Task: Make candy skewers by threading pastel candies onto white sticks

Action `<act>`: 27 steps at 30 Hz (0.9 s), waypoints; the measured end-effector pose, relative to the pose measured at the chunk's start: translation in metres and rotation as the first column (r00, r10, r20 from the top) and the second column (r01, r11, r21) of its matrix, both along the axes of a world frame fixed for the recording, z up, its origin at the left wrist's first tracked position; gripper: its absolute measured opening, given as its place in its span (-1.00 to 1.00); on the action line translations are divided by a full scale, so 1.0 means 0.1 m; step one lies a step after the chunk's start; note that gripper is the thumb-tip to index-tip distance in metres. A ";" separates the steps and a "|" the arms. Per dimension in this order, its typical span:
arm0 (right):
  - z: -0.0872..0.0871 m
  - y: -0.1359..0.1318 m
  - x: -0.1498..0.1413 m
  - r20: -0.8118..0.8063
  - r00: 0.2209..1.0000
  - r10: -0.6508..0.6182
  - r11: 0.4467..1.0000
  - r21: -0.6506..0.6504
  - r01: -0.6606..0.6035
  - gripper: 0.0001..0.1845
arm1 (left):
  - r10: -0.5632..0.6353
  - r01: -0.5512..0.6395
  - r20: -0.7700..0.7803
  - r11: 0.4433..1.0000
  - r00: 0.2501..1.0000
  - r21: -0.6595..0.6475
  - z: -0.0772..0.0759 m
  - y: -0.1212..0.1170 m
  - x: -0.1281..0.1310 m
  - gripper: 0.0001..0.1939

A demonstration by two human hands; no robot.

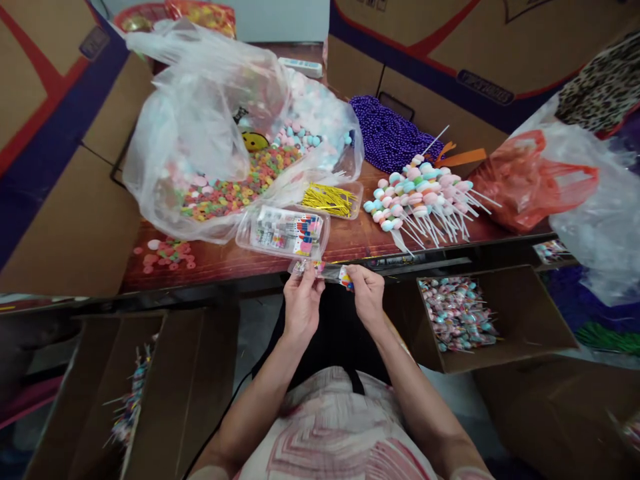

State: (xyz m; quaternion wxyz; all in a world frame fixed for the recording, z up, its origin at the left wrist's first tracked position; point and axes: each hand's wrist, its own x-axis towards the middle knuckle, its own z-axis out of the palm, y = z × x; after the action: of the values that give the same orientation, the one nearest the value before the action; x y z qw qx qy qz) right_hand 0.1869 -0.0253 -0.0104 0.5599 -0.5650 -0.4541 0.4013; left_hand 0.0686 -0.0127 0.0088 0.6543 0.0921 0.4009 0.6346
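Observation:
My left hand [303, 301] and my right hand [367, 293] are both pinched on a small clear printed wrapper [327, 270], held between them just below the front edge of the red-brown table [230, 257]. Right above the hands lies a clear tray of printed wrappers [285, 231]. A second clear tray holds gold twist ties [330, 199]. A pile of pastel candy skewers on white sticks [423, 197] lies on the table to the right.
A big clear bag of colourful ring candy [225, 153] fills the table's left. Loose candies [167, 255] lie beside it. Purple beads [387, 137] and a red plastic bag [525, 180] sit behind. A cardboard box of wrapped candy [457, 313] stands lower right, another box [130, 400] lower left.

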 end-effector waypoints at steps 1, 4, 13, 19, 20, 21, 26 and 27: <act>0.00 0.01 0.03 0.007 1.000 -0.003 1.000 0.005 0.003 -0.50 | -0.003 0.003 -0.022 1.000 1.000 0.012 0.00 0.00 0.01 -0.65; 0.03 0.02 0.11 0.074 0.996 -0.043 0.998 0.040 0.040 -0.53 | -0.021 0.027 -0.111 0.998 0.994 0.051 0.00 0.02 0.04 -0.64; -0.03 0.29 0.21 -0.027 0.954 -0.298 0.954 0.037 0.299 -0.53 | 0.109 -0.081 -0.255 0.990 0.961 0.118 0.00 0.03 0.27 -0.64; -0.07 0.62 0.74 0.543 0.672 -0.504 0.864 0.302 0.404 -0.76 | 0.162 -0.164 -0.135 0.987 0.977 0.003 0.02 0.18 -0.02 -0.63; -0.08 0.66 0.83 0.671 0.571 -0.473 0.878 0.306 0.368 -0.83 | 0.153 -0.157 -0.112 0.987 0.982 -0.021 0.02 0.20 -0.07 -0.63; -0.09 0.70 0.91 0.771 0.472 -0.428 0.894 0.285 0.345 -0.86 | 0.150 -0.154 -0.094 0.987 0.984 -0.044 0.02 0.22 -0.12 -0.64; -0.24 0.84 1.05 0.939 0.239 -0.246 0.930 0.159 0.332 -0.85 | 0.180 -0.186 -0.058 0.976 0.982 -0.114 0.01 0.24 -0.23 -0.61; -0.26 0.85 1.05 0.938 0.240 -0.249 0.930 0.163 0.330 -0.84 | 0.190 -0.195 -0.054 0.974 0.980 -0.114 0.00 0.24 -0.24 -0.60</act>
State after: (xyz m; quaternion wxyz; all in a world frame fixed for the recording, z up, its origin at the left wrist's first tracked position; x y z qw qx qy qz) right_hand 0.2917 0.0597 -0.0369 0.2277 -0.7833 -0.5690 -0.1043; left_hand 0.0443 0.0110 0.0093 0.5852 0.0275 0.4589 0.6679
